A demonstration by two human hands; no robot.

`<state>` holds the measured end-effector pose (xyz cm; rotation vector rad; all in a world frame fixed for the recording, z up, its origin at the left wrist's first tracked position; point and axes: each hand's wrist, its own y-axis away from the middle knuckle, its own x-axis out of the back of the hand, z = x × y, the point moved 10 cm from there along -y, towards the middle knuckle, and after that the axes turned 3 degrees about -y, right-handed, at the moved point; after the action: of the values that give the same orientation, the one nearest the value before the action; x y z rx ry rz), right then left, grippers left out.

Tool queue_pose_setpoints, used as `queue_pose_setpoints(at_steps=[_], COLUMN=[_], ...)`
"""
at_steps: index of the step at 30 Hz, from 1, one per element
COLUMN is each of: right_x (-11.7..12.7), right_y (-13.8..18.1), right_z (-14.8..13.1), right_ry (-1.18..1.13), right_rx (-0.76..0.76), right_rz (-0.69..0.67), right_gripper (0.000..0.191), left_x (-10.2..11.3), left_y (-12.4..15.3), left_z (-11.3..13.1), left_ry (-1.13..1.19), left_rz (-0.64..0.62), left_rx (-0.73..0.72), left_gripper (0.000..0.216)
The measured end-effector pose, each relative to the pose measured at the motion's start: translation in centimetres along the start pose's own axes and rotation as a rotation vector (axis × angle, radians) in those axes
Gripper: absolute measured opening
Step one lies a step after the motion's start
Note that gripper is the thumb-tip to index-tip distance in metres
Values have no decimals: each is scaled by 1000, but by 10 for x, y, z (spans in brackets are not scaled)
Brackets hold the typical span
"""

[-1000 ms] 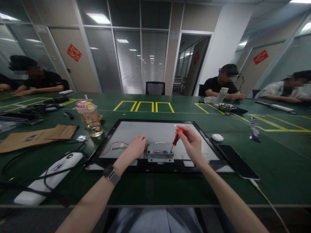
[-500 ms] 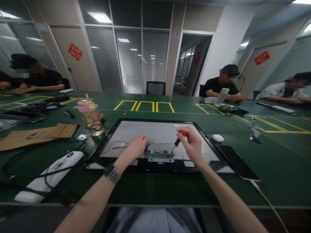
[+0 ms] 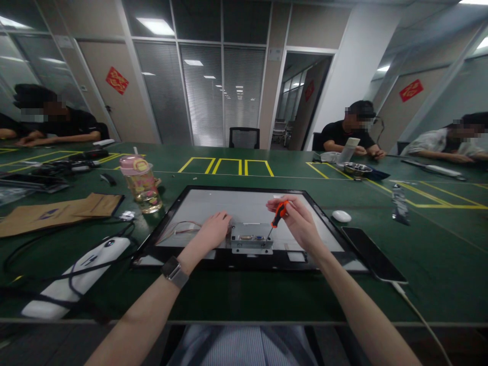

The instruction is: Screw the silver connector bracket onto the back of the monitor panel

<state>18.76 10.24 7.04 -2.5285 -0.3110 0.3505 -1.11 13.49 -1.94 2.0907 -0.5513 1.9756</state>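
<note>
A flat monitor panel (image 3: 244, 203) lies back side up on the green table (image 3: 244, 295), black frame around a grey metal back. A small metal connector bracket (image 3: 251, 243) sits near its front edge. My right hand (image 3: 299, 221) pinches a small screwdriver with an orange and black handle (image 3: 278, 215), its tip down on the bracket's right end. My left hand (image 3: 214, 230) rests curled on the panel against the bracket's left end, by thin coloured wires (image 3: 179, 230). A watch is on my left wrist.
A pink-lidded drinking bottle (image 3: 140, 184) and brown paper bag (image 3: 57, 212) lie left. A white device (image 3: 76, 277) with black cables is front left. A white mouse (image 3: 341, 216) and black phone (image 3: 371, 252) lie right. Three other people sit around the table's far sides.
My right hand has turned on the screwdriver handle, fingers shifting left around it. The tip stays on the bracket. My left hand has not moved.
</note>
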Motion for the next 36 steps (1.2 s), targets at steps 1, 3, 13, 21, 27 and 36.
queue_pose_setpoints(at_steps=[1,3,13,21,27,36], right_x=[0,2,2,3,3,5], right_y=[0,-1,0,1,0,-1], right_z=[0,1,2,5,-1,-1], right_ry=[-12,-13,-23,12,29,9], right_rx=[2,9,-24,-39,15,-3], right_rz=[-1,5,17,25,24,42], right_gripper=[20,18,24,25,22,28], left_x=[0,-1,-4,-4,-3,-2], left_y=[0,0,-1,-1,-1,-1], left_z=[0,0,-2,-2,-2,0], left_ry=[-1,-3,-13,15,-1,-5], left_rz=[-4,-6,0,4,17,-5], left_rx=[1,0,-11,-10,-12,-4], left_gripper=[35,34,33,32,32,32])
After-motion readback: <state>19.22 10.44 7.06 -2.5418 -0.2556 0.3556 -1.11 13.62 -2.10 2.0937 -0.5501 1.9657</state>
